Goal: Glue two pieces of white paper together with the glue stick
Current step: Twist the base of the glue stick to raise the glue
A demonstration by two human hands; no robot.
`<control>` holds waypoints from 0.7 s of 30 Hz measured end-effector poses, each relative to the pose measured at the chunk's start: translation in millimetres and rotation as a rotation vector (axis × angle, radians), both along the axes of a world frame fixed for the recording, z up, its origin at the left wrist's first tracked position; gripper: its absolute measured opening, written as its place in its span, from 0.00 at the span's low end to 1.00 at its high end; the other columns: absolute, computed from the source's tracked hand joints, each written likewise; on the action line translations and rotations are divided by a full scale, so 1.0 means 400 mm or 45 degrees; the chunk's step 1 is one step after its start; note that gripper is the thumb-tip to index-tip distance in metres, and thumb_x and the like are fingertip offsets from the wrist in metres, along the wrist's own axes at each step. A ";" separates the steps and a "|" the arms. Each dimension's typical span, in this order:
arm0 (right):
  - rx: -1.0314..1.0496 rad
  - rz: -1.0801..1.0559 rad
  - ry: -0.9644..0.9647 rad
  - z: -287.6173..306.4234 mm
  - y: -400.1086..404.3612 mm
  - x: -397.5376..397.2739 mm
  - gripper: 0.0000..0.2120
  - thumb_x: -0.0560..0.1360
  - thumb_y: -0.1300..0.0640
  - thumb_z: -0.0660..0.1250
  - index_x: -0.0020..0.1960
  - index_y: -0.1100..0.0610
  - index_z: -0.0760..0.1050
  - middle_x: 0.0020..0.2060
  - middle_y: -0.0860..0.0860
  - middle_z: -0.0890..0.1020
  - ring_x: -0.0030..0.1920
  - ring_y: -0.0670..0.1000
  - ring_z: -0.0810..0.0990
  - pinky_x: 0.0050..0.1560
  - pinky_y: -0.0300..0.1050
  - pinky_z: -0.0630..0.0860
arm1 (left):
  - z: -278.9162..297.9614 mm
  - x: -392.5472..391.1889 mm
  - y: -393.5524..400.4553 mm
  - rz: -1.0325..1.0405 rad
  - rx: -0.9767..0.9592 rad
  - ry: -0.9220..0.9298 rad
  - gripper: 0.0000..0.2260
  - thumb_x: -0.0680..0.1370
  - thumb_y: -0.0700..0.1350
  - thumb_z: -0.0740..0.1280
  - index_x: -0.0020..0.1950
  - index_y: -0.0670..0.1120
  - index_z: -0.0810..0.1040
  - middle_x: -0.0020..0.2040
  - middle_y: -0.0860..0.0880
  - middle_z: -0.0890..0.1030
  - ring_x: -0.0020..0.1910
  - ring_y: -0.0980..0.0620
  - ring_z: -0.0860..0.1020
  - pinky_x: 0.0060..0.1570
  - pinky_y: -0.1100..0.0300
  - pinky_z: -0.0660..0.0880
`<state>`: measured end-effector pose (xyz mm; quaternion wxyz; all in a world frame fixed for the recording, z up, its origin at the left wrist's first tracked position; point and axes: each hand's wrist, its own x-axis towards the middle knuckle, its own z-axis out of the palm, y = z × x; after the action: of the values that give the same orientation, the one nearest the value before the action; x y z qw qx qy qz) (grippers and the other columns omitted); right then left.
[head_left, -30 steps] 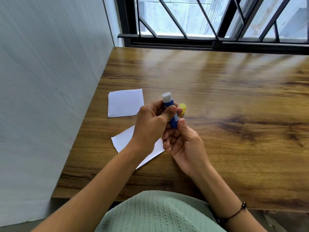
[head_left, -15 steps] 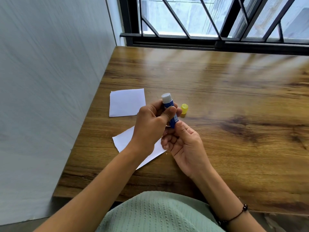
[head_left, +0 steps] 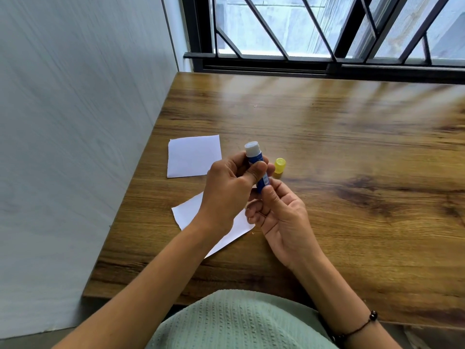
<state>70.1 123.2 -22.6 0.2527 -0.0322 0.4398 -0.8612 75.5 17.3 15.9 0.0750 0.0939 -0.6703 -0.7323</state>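
With the yellow cap (head_left: pixel 279 165) off, my left hand (head_left: pixel 227 192) grips the glue stick (head_left: pixel 254 159), right fingers (head_left: pixel 270 195) pinching its base; the 2 papers (head_left: pixel 193 156) lie unglued, apart.

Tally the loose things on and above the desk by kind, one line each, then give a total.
White paper pieces: 2, the far paper and the near paper
Glue stick: 1, the glue stick, uncapped
Yellow cap: 1, the yellow cap
Total: 4
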 end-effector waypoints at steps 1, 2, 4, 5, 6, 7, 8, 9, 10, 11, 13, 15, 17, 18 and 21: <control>-0.003 -0.014 -0.001 0.000 0.001 -0.001 0.10 0.71 0.59 0.62 0.52 0.59 0.72 0.33 0.54 0.82 0.28 0.49 0.79 0.29 0.38 0.76 | 0.001 0.001 0.000 -0.001 0.009 -0.001 0.06 0.75 0.40 0.64 0.49 0.48 0.77 0.43 0.53 0.83 0.46 0.53 0.83 0.44 0.66 0.80; -0.002 -0.020 -0.002 0.000 0.002 -0.003 0.09 0.72 0.60 0.62 0.51 0.59 0.72 0.32 0.54 0.82 0.28 0.49 0.79 0.29 0.38 0.76 | 0.002 0.002 0.000 -0.003 0.017 0.000 0.06 0.75 0.40 0.64 0.47 0.50 0.77 0.43 0.53 0.83 0.46 0.54 0.83 0.43 0.67 0.79; 0.008 -0.009 0.001 0.000 0.004 -0.003 0.08 0.74 0.59 0.60 0.51 0.60 0.73 0.31 0.53 0.82 0.27 0.48 0.79 0.28 0.37 0.76 | 0.002 0.003 0.001 -0.004 0.015 0.005 0.07 0.75 0.39 0.65 0.45 0.52 0.78 0.42 0.53 0.83 0.46 0.53 0.83 0.44 0.66 0.79; 0.018 0.001 0.002 -0.001 0.005 -0.003 0.08 0.76 0.59 0.58 0.51 0.60 0.73 0.30 0.54 0.82 0.27 0.48 0.79 0.27 0.37 0.76 | 0.001 0.003 0.001 -0.002 0.007 0.009 0.07 0.75 0.40 0.65 0.45 0.52 0.78 0.43 0.53 0.83 0.47 0.52 0.83 0.46 0.64 0.80; 0.029 0.011 0.002 -0.001 0.006 -0.003 0.09 0.77 0.58 0.56 0.50 0.61 0.73 0.30 0.54 0.82 0.27 0.48 0.79 0.27 0.37 0.76 | 0.001 0.003 0.001 -0.003 0.000 0.014 0.07 0.75 0.40 0.65 0.45 0.52 0.78 0.43 0.52 0.83 0.48 0.51 0.83 0.48 0.63 0.80; 0.038 0.021 0.002 -0.001 0.006 -0.001 0.10 0.78 0.57 0.55 0.50 0.61 0.73 0.31 0.54 0.82 0.27 0.49 0.79 0.27 0.37 0.76 | 0.001 0.002 0.001 -0.005 -0.003 0.017 0.06 0.75 0.40 0.65 0.45 0.51 0.78 0.43 0.52 0.83 0.48 0.51 0.83 0.49 0.63 0.79; 0.039 0.029 0.003 -0.001 0.006 0.000 0.11 0.77 0.56 0.55 0.50 0.62 0.73 0.31 0.54 0.82 0.27 0.49 0.79 0.27 0.37 0.76 | 0.002 0.002 0.000 -0.008 -0.003 0.019 0.06 0.75 0.40 0.64 0.45 0.51 0.77 0.43 0.52 0.83 0.48 0.51 0.83 0.48 0.64 0.79; 0.032 0.036 0.007 0.001 0.006 0.001 0.12 0.76 0.55 0.56 0.50 0.62 0.73 0.32 0.55 0.82 0.28 0.49 0.79 0.28 0.37 0.76 | 0.002 0.002 0.000 -0.010 0.000 0.022 0.06 0.76 0.40 0.64 0.45 0.52 0.77 0.43 0.53 0.83 0.48 0.51 0.83 0.46 0.65 0.79; 0.021 0.040 0.011 0.004 0.005 0.001 0.12 0.75 0.54 0.57 0.51 0.62 0.73 0.33 0.55 0.82 0.28 0.50 0.80 0.28 0.38 0.77 | 0.003 0.002 0.000 -0.010 0.000 0.026 0.06 0.76 0.40 0.64 0.45 0.52 0.77 0.43 0.53 0.83 0.48 0.52 0.83 0.44 0.67 0.79; 0.011 0.041 0.015 0.006 0.004 0.001 0.13 0.73 0.55 0.59 0.53 0.61 0.72 0.33 0.55 0.83 0.29 0.50 0.80 0.29 0.38 0.77 | 0.004 0.003 -0.001 -0.009 -0.003 0.027 0.06 0.76 0.40 0.64 0.46 0.52 0.77 0.43 0.53 0.83 0.48 0.52 0.83 0.43 0.67 0.80; 0.008 0.035 0.026 0.008 0.004 0.001 0.12 0.72 0.57 0.61 0.53 0.60 0.72 0.34 0.55 0.83 0.29 0.50 0.80 0.30 0.38 0.77 | 0.004 0.003 -0.001 -0.003 0.000 0.016 0.06 0.75 0.40 0.64 0.46 0.52 0.77 0.43 0.53 0.83 0.47 0.51 0.83 0.44 0.65 0.80; 0.020 0.025 0.032 0.007 0.006 -0.001 0.11 0.72 0.59 0.61 0.52 0.60 0.72 0.32 0.54 0.82 0.29 0.50 0.80 0.30 0.38 0.77 | 0.004 0.005 0.000 -0.003 0.013 0.006 0.06 0.75 0.40 0.64 0.46 0.51 0.77 0.43 0.52 0.83 0.47 0.52 0.83 0.43 0.65 0.80; 0.030 0.026 0.024 0.004 0.008 -0.001 0.10 0.73 0.58 0.60 0.52 0.60 0.72 0.31 0.54 0.82 0.28 0.50 0.80 0.29 0.38 0.77 | 0.003 0.006 0.002 0.006 -0.009 0.001 0.07 0.75 0.40 0.65 0.45 0.52 0.77 0.43 0.52 0.83 0.47 0.52 0.83 0.44 0.64 0.80; 0.035 0.031 0.017 0.004 0.009 0.000 0.10 0.74 0.58 0.59 0.52 0.61 0.73 0.31 0.55 0.82 0.28 0.50 0.79 0.29 0.38 0.77 | 0.002 0.006 0.002 0.015 -0.029 0.000 0.06 0.75 0.40 0.65 0.45 0.52 0.78 0.43 0.52 0.84 0.47 0.51 0.83 0.46 0.63 0.80; 0.039 0.050 0.008 0.003 0.010 0.001 0.10 0.76 0.57 0.57 0.51 0.62 0.73 0.32 0.55 0.82 0.28 0.50 0.80 0.28 0.38 0.77 | 0.000 0.005 0.001 0.028 -0.048 -0.003 0.05 0.75 0.41 0.65 0.46 0.51 0.78 0.44 0.52 0.84 0.48 0.51 0.83 0.49 0.62 0.80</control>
<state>70.4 127.3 -21.5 0.2685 -0.0398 0.4530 -0.8492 77.6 17.7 16.0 0.0839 0.1009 -0.6831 -0.7184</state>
